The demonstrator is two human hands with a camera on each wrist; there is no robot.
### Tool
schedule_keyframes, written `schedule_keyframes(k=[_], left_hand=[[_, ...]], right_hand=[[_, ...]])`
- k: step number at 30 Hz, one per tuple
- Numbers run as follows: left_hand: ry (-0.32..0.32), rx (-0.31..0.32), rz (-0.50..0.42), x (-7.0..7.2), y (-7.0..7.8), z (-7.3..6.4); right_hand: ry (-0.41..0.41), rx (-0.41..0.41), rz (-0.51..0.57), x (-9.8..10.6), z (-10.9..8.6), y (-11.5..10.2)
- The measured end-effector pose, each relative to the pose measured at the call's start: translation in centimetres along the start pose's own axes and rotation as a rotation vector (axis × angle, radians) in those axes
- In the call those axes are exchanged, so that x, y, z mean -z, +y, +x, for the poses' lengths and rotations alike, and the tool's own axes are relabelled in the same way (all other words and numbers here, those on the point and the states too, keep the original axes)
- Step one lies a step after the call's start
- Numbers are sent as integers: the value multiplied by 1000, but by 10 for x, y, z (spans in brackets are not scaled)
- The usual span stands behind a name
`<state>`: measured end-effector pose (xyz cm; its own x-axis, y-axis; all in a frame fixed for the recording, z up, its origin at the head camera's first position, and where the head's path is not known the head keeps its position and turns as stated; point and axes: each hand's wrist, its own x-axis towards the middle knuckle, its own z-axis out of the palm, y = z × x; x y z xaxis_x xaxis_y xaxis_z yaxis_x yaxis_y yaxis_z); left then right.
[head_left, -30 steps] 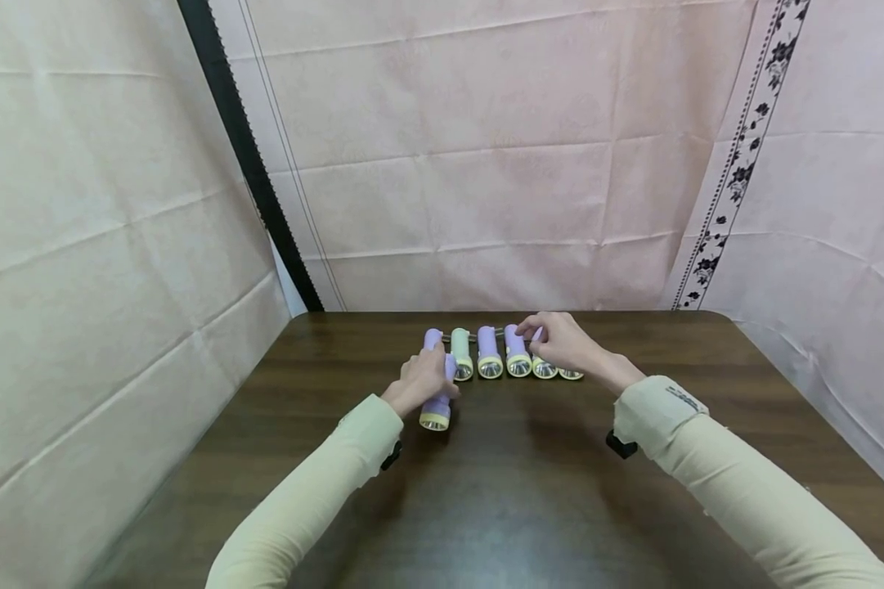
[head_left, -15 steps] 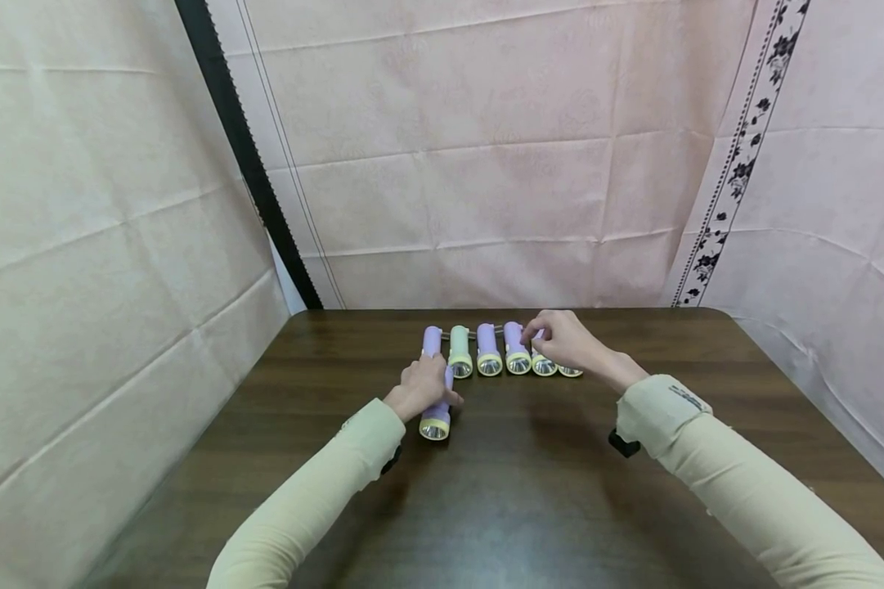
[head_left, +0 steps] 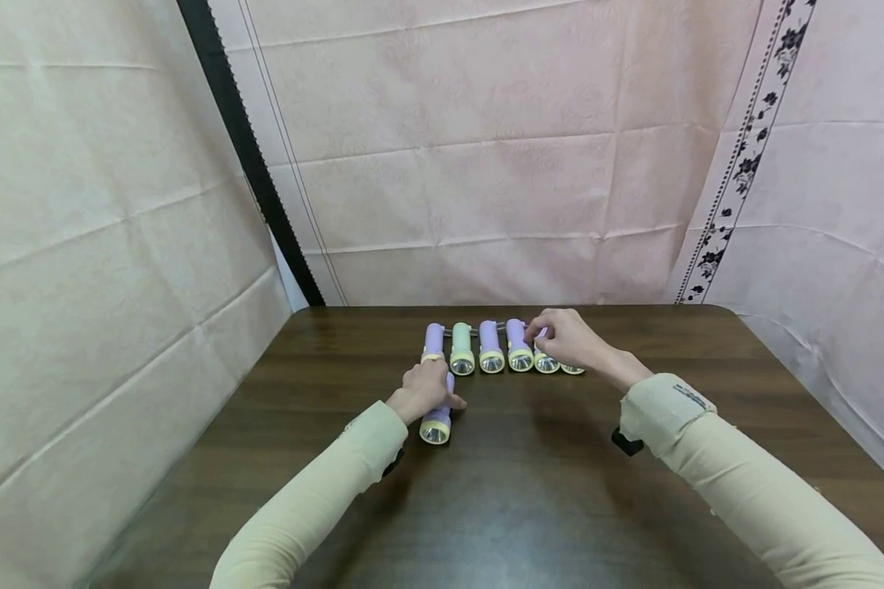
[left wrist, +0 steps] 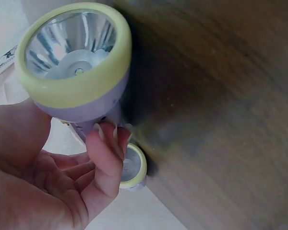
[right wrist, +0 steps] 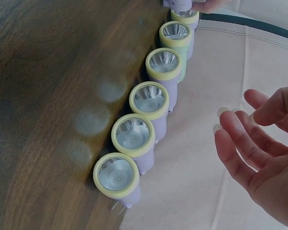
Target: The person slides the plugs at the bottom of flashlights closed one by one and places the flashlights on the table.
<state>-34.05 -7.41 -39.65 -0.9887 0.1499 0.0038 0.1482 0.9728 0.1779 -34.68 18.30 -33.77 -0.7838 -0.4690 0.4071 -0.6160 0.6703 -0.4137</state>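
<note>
My left hand [head_left: 423,388] grips a purple flashlight [head_left: 436,430] by its body, its lens end facing me, in front of the left end of a row. In the left wrist view, the fingers curl around the held flashlight's body below its broad yellow rim. My right hand [head_left: 568,337] hovers over the row's right end with loosely bent fingers and nothing held. The row has several purple flashlights, such as this purple flashlight [right wrist: 157,105], and one mint-green flashlight [head_left: 461,350], all with yellow rims and lenses facing me. The right hand partly hides the rightmost ones.
The row stands near the far edge of a dark brown wooden table [head_left: 530,507]. Pale cloth curtains [head_left: 500,188] hang behind it and along both sides. Thin metal prongs [right wrist: 117,208] show beside the end flashlight.
My left hand has drawn the held purple flashlight slightly toward me, away from the row. My right hand has stayed almost where it was.
</note>
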Motion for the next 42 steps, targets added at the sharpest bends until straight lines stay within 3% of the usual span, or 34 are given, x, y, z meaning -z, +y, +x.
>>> schedule_keyframes(k=[9, 18, 24, 32, 37, 42], left_hand=[[-31, 23, 16, -1, 4, 2], [-68, 33, -65, 2, 3, 1], [-33, 41, -80, 9, -5, 6], [105, 43, -74, 28, -21, 33], [116, 57, -152, 31, -28, 57], [105, 139, -186, 27, -29, 75]], right_hand=[[-12, -35, 6, 2, -2, 2], [-18, -52, 14, 3, -3, 3], [-22, -65, 27, 2, -4, 4], [-5, -50, 17, 4, -4, 7], [2, -55, 7, 7, -6, 12], [2, -71, 6, 8, -7, 17]])
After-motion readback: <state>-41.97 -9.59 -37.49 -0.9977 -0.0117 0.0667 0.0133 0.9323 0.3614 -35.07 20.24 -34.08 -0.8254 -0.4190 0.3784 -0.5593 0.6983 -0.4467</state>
